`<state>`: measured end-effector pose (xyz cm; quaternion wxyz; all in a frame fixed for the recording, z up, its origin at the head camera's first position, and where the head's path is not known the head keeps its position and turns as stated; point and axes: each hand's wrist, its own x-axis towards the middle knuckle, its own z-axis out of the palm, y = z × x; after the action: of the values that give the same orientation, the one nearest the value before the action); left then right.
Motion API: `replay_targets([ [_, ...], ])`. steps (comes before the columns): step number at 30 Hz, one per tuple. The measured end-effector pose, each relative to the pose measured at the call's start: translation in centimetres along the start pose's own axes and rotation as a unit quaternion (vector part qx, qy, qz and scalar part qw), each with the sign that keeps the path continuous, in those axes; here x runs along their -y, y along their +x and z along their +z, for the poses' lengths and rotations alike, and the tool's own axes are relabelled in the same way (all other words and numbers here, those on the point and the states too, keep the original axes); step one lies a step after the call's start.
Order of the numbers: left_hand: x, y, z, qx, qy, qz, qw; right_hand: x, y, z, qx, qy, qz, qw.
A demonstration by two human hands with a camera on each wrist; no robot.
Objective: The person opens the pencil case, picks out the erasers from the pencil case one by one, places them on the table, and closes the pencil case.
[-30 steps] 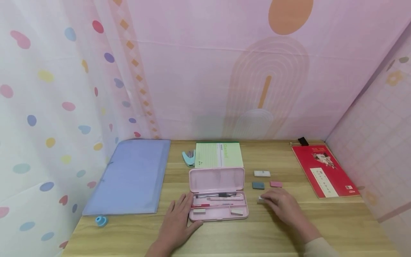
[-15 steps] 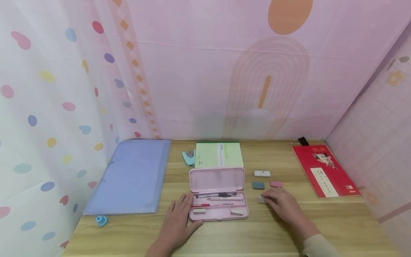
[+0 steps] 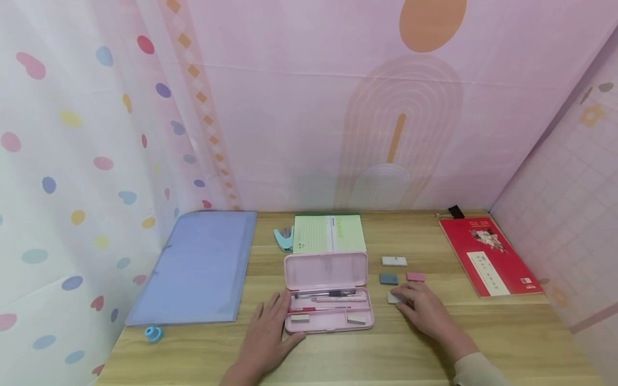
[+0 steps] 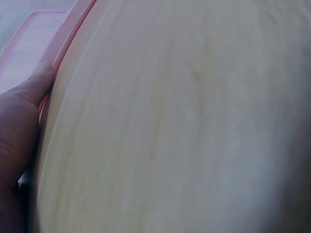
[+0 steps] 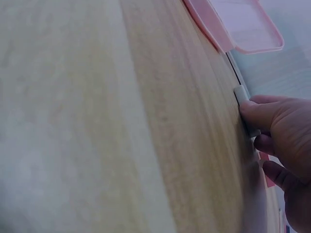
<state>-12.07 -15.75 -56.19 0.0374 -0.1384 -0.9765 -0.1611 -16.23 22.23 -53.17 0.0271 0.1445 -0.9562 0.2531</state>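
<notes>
An open pink pencil case [image 3: 328,321] lies on the table, its lid tipped back. Inside are several pens [image 3: 338,298] and two small whitish erasers [image 3: 300,318], one at each end of the front compartment. My left hand [image 3: 265,338] rests at the case's left end with fingers extended; its thumb touches the front edge, as the left wrist view also shows. To the right of the case, my right hand [image 3: 425,311] holds a white eraser [image 3: 393,298] between thumb and fingertips, low at the tabletop. In the right wrist view the thumb lies along that eraser [image 5: 239,92].
Behind the right hand lie a blue eraser [image 3: 388,279], a pink eraser [image 3: 415,276] and a larger white eraser [image 3: 394,261]. Around them are a red notebook [image 3: 487,257], a black binder clip [image 3: 455,212], a green notepad [image 3: 328,233], a turquoise stapler [image 3: 284,239], a blue folder [image 3: 198,268] and a small blue object [image 3: 153,334].
My right hand has shifted very slightly, and more of the white eraser shows between its thumb and fingertips. The left hand and the case have stayed in place.
</notes>
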Motion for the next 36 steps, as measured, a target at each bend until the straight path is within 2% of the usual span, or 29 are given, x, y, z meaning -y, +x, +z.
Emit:
replay_targets([
  [15,0.1,-0.1,0.4,0.005,-0.008,-0.005,0.9999,-0.3,-0.3,0.6,-0.018,0.013,0.017,1.0],
  [24,0.2,0.0,0.2,0.004,-0.006,-0.001,1.0,0.1,-0.4,0.5,-0.05,0.013,0.002,0.999],
  [27,0.2,0.0,0.2,0.002,-0.01,0.004,0.9999,1.5,-0.3,0.2,-0.074,0.01,-0.018,0.997],
  [30,0.2,0.1,0.2,0.001,-0.013,0.005,0.9999,3.4,-0.2,0.2,-0.085,0.011,-0.067,0.994],
  [33,0.2,0.1,0.1,0.0,-0.013,0.005,0.9999,5.1,-0.1,0.7,-0.065,0.014,-0.127,0.99],
  [36,0.1,0.1,-0.1,-0.001,-0.016,0.005,0.9999,6.2,-0.1,1.4,-0.026,0.016,-0.157,0.987],
])
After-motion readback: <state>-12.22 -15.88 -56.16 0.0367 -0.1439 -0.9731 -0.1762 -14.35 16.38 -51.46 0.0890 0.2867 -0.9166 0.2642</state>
